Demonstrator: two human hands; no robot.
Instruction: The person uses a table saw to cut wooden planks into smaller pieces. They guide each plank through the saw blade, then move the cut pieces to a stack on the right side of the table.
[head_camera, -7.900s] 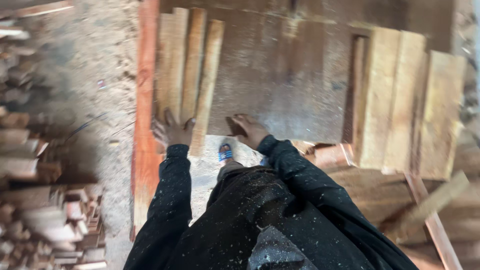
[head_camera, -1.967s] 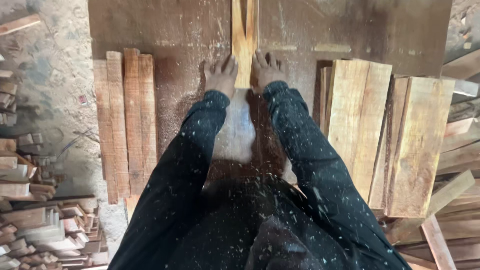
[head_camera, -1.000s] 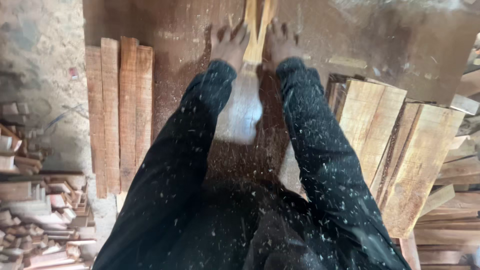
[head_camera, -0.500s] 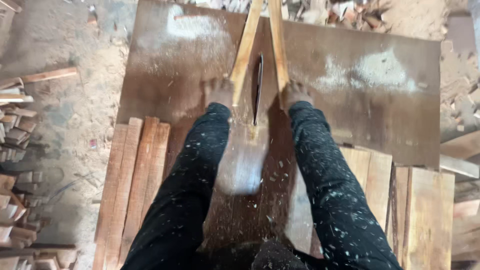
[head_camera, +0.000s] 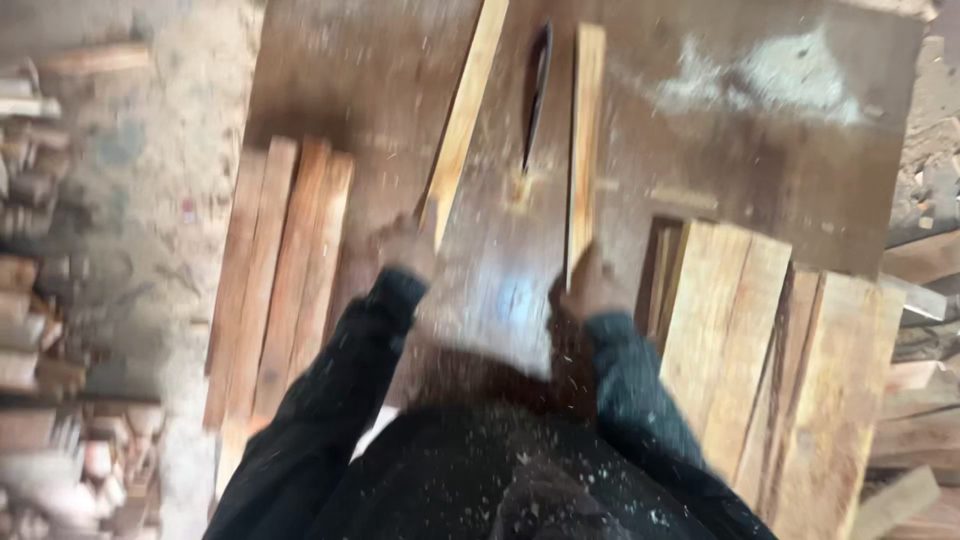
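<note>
Wooden strips run from each closed hand toward the worktop's far edge: left hand grips the left strip, right hand grips the right strip. Blur hides the fingers.

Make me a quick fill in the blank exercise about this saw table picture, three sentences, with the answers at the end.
1. The saw blade stands between two wooden ____.
2. The left hand holds the near end of the left strip, and the right hand holds the near end of the ____ strip.
3. The stack of wide boards lies on the person's ____ side.

Missing words: strips; right; right
</note>
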